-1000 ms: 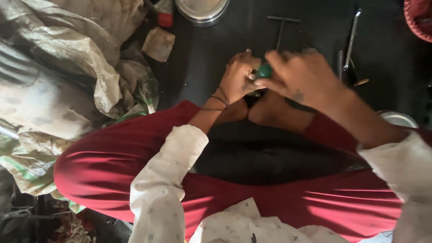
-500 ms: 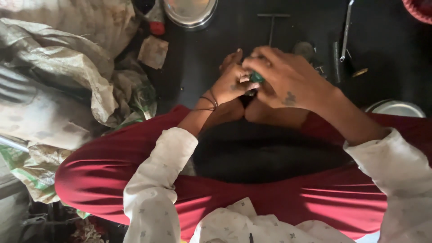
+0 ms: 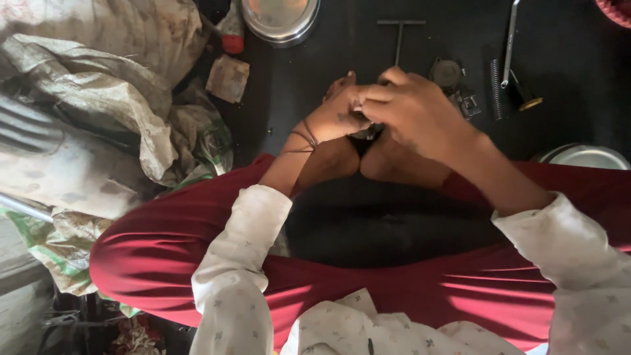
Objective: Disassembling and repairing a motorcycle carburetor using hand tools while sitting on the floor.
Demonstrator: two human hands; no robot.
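Red trousers (image 3: 368, 296) and white patterned sleeves fill the near view; just past the knees, left hand (image 3: 335, 115) and right hand (image 3: 417, 115) meet over the bare feet (image 3: 368, 161), fingers of both curled tight together around a small dark metal part (image 3: 365, 131) (mostly hidden, shape unclear) held above the toes. Beyond on the black floor (image 3: 315, 79): a round-capped greasy metal piece (image 3: 453, 79), a ribbed coil spring (image 3: 495, 89), a thin T-handle tool (image 3: 399, 36), a long shiny wrench (image 3: 510, 43). Farthest: round steel dish (image 3: 279, 16); crumpled woven sacks (image 3: 85, 112) at left.
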